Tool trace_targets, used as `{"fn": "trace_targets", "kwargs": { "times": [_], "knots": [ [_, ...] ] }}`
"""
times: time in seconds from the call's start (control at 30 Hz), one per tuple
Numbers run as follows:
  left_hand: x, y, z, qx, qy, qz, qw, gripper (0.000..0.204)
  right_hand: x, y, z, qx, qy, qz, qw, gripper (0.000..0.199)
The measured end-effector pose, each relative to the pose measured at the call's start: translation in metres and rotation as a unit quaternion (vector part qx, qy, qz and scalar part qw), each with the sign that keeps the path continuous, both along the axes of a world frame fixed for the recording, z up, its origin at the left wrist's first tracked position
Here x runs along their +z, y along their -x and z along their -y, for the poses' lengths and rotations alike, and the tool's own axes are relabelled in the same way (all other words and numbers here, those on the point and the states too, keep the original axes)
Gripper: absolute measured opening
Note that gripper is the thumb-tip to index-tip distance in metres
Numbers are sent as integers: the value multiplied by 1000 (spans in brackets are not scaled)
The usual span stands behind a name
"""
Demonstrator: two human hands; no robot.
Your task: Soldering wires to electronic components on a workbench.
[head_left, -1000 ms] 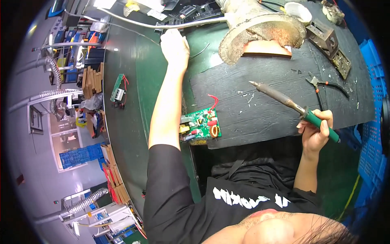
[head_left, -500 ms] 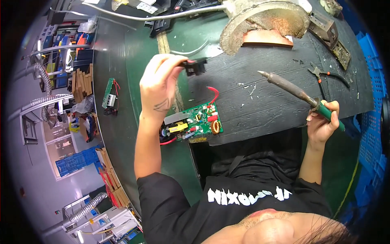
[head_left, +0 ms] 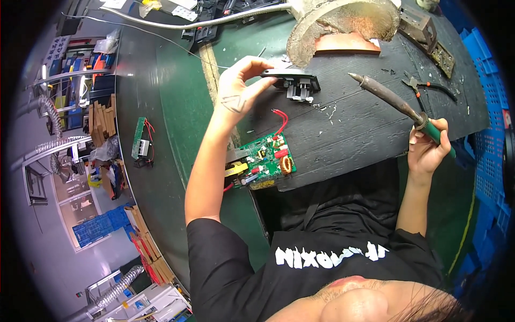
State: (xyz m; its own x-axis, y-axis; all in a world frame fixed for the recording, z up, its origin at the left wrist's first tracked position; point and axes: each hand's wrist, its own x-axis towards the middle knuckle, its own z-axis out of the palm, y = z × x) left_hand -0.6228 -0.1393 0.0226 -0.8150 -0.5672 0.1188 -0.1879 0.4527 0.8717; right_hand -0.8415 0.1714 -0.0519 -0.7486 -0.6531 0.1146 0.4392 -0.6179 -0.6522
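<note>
Between thumb and fingers, my left hand [head_left: 241, 88] pinches the left end of a black plastic panel with sockets and metal terminals [head_left: 296, 85]. The panel is held over the dark work board, its terminals toward me. My right hand [head_left: 429, 145] grips the green handle of a soldering iron [head_left: 394, 102], whose tip points up and left, off the board. Below my left hand lies a green circuit board [head_left: 263, 161] with a copper coil, a yellow transformer and two red wires standing up from its far edge. My left forearm covers part of its left side.
A crusted fume hood [head_left: 343, 27] stands at the back over a reddish-brown block [head_left: 346, 44]. Pliers [head_left: 426, 88] lie on the right of the black board, near a metal bracket [head_left: 424, 32]. Another circuit board [head_left: 140, 140] sits far left. Blue crates [head_left: 485, 107] stand at right.
My left hand has moved right with the black panel and turned it so its terminals show. The soldering iron has shifted only slightly.
</note>
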Motion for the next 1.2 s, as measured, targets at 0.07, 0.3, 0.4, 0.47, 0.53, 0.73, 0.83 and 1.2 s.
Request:
{"fn": "trace_targets", "kwargs": {
  "times": [0.07, 0.3, 0.4, 0.47, 0.53, 0.73, 0.83, 1.2],
  "knots": [
    [1, -4, 8, -7, -42, 31, 999, 18, -1, 2, -1, 2, 2, 1, 1000, 30],
    [-9, 12, 25, -40, -123, 69, 989, 20, -2, 2, 1, 15, 6, 8, 1000, 28],
    [4, 13, 20, -29, -121, 77, 989, 24, -1, 1, -1, 17, 3, 4, 1000, 28],
    [5, 5, 26, 1, -63, 60, 996, 24, -1, 2, -1, 17, 1, 1, 1000, 28],
    [-2, -5, 35, 75, 115, 74, 988, 24, 0, 2, -2, 28, 3, -12, 1000, 28],
    [-14, -42, 46, -9, 421, 220, 880, 13, 1, 4, -4, 38, -1, -11, 999, 28],
    [-5, -46, 28, 19, 368, 208, 906, 14, 5, 2, 0, 34, -4, 24, 999, 29],
    [-20, -30, 66, -5, 600, 287, 746, 21, -3, 14, -2, 38, 2, 104, 994, 41]
  ]
}}
